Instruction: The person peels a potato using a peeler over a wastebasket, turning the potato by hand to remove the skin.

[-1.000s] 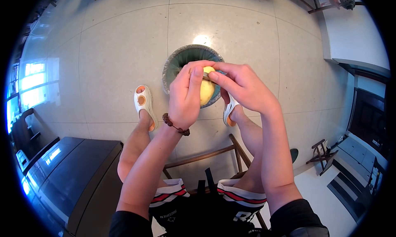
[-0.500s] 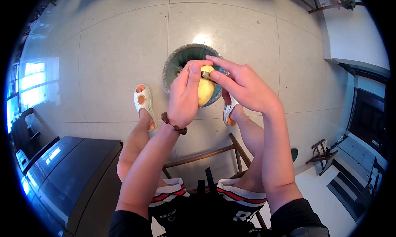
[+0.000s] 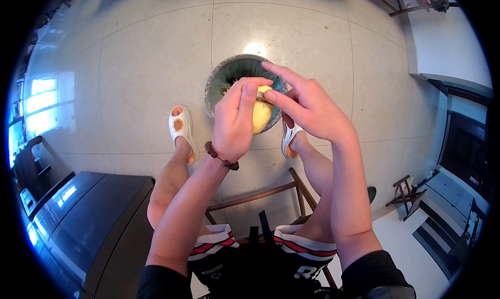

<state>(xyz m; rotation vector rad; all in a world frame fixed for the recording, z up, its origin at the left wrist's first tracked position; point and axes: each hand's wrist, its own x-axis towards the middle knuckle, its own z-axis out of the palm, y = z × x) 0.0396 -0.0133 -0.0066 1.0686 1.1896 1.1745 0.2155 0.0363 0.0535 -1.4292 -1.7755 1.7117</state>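
Observation:
A pale yellow peeled potato [image 3: 262,117] is held over a lined waste bin [image 3: 209,93]. Wrapped around its left side is my left hand [image 3: 233,117], the thumb pointing up along it. My right hand [image 3: 315,110] grips a peeler [image 3: 261,96], whose metal part lies across the upper end of the potato. The right thumb presses by the metal and the index finger stretches out past it. Most of the peeler is hidden behind the fingers. Dark green liner shows inside the bin.
My slippered feet [image 3: 180,127] stand either side of the bin on the tiled floor [image 3: 151,65]. Below me is a wooden stool or chair frame [image 3: 255,196]. A dark glossy table [image 3: 99,200] stands at the lower left, and a small wooden stool [image 3: 403,195] at the right.
My right hand has shifted slightly with the peeler, and its index finger has lifted and straightened. The potato has turned or tilted a little in my left hand.

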